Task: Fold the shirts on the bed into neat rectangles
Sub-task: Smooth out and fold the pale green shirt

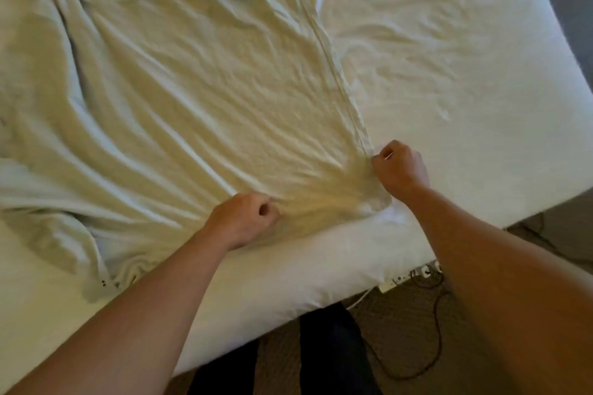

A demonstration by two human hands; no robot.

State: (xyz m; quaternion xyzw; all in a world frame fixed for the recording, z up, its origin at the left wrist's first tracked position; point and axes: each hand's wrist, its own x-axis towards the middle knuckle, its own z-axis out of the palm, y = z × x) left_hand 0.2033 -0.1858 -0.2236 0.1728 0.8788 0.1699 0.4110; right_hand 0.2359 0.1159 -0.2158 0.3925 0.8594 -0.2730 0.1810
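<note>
A pale cream shirt (205, 83) lies spread and wrinkled across the white bed (449, 42), its near edge at the mattress front. My left hand (247, 218) grips the shirt's near hem with curled fingers. My right hand (399, 168) pinches the near right corner where the side seam ends. Creases fan out from both hands across the cloth. More pale fabric (48, 170) is bunched to the left, with small buttons near its lower edge; whether it is a separate shirt I cannot tell.
The mattress front edge (288, 292) runs diagonally below my hands. On the brown carpet beyond it lie a white power strip (414, 276) and a dark cable (426, 346). The right half of the bed sheet is bare.
</note>
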